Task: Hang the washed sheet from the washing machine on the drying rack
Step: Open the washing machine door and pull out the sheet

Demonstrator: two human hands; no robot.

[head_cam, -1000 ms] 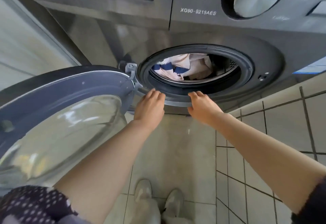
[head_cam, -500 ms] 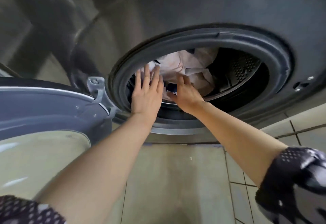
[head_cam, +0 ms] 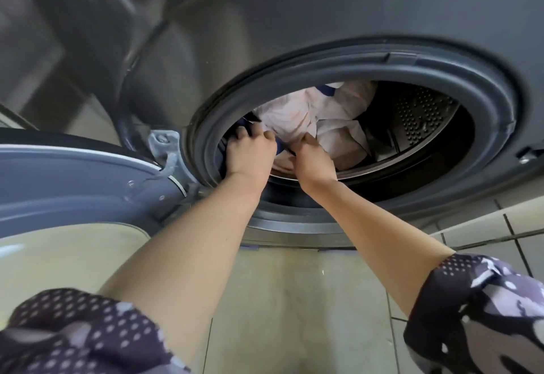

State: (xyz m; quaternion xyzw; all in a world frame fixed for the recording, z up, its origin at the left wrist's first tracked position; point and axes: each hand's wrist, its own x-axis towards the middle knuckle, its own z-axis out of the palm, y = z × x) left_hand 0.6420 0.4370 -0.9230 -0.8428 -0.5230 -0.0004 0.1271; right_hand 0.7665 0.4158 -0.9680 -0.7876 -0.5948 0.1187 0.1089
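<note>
The washed sheet (head_cam: 318,111), white with dark blue parts, lies bunched inside the drum of the grey washing machine (head_cam: 323,20). My left hand (head_cam: 250,152) reaches through the round door opening with its fingers curled over the blue part of the sheet at the drum's near left. Beside it my right hand (head_cam: 312,158) is closed on a white fold of the sheet. Both fingertips are partly buried in the cloth. No drying rack is in view.
The machine's door (head_cam: 73,185) stands swung open to the left, its glass bowl close beside my left arm. A thick rubber seal (head_cam: 494,102) rings the opening. Pale tiled floor (head_cam: 294,300) lies below, with a tiled wall at the right.
Both hands have gone from the door rim into the drum. Their spread fingers have curled shut on the sheet. My head has moved closer to the opening.
</note>
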